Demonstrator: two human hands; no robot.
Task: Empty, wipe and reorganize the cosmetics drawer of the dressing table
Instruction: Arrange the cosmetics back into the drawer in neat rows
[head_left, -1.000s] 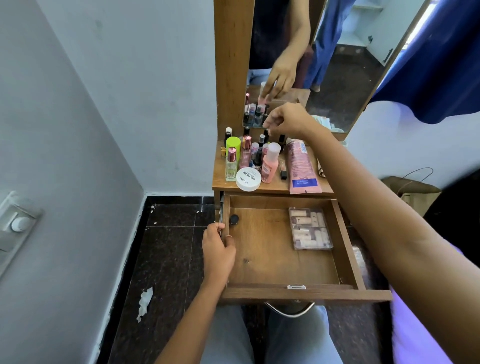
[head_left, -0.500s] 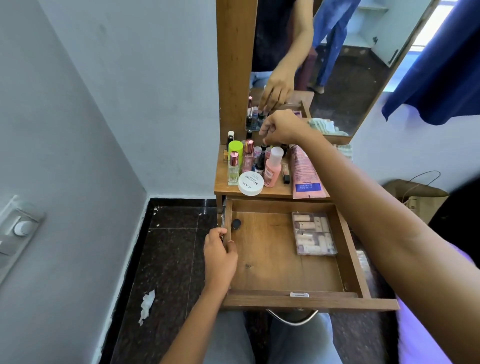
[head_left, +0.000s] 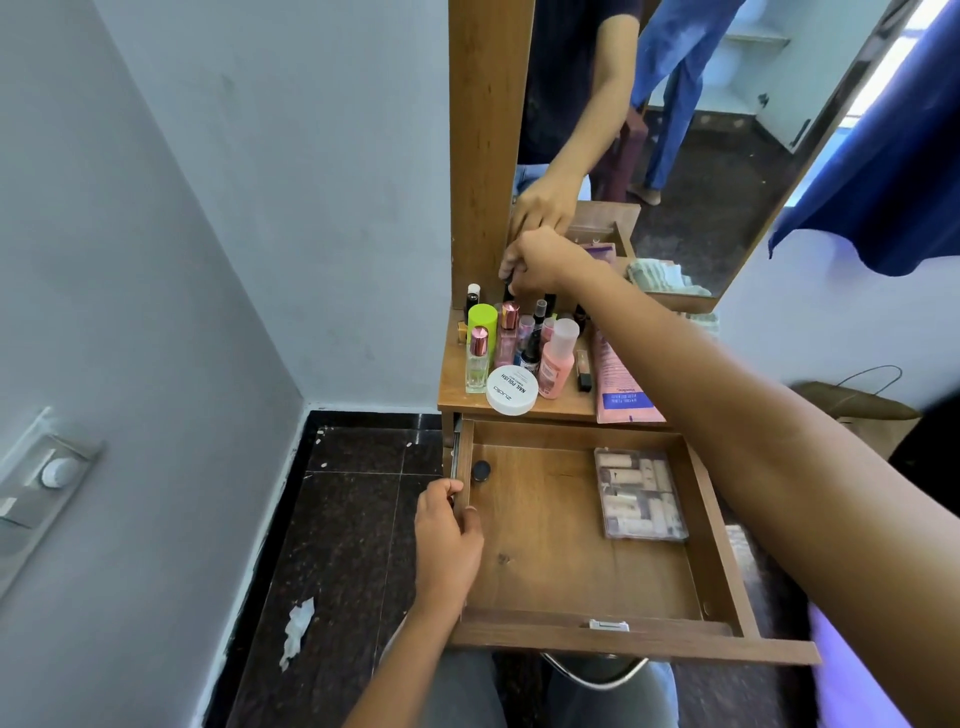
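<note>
A: Where's the clear box (head_left: 641, 493)?
B: Right half of the drawer (head_left: 545, 551), lengthwise front to back. Left hand (head_left: 447, 530) grips the drawer's left wall, nearer; right hand (head_left: 540, 260), beyond the drawer, pinches a small dark bottle (head_left: 511, 288).

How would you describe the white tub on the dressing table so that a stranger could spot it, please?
Find the wooden dressing table below the mirror; look at its top's front edge, above the open drawer. The white tub sits there, in front of the upright bottles: low, round, with NAIL POLISH printed on its lid.
</note>
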